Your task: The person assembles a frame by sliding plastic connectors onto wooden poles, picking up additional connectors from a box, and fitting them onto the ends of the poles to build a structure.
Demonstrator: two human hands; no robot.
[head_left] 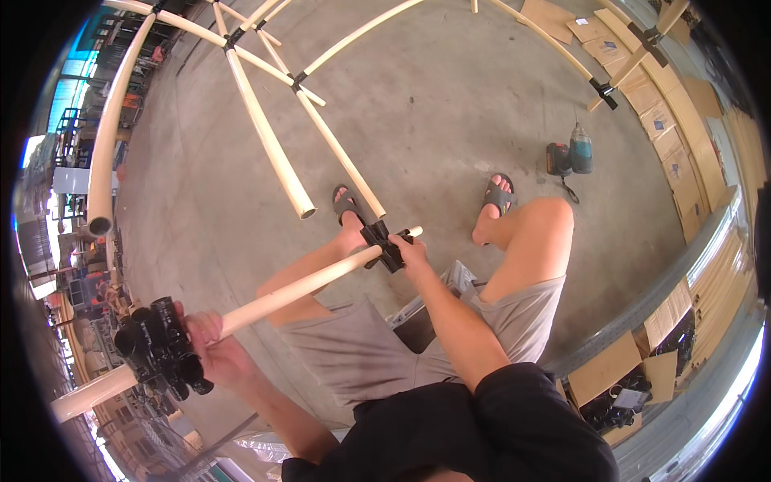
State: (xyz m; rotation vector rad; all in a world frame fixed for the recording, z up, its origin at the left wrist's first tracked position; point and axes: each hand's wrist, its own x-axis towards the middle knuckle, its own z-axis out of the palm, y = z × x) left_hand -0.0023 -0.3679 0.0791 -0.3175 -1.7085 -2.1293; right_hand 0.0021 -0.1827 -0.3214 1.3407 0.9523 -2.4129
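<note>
A long cream pipe [293, 299] slants across my lap from the lower left toward the middle. My left hand [215, 347] is closed round it, right beside a bulky cluster of black pipe joints [161, 349] fitted on the pipe. Near the pipe's other end, my right hand [412, 254] grips a black pipe joint [384, 243], with a short pipe end showing past it. A second cream pipe [341, 153] comes down from the frame and ends at this joint; whether it sits inside I cannot tell. Another open-ended pipe [273, 153] hangs just left of it.
A frame of cream pipes with black joints [299, 79] spreads ahead. A teal and black cordless drill [580, 151] stands on the concrete floor at right. Flattened cardboard [642, 104] lies along the right side. An opened carton of black joints [614, 406] sits at lower right.
</note>
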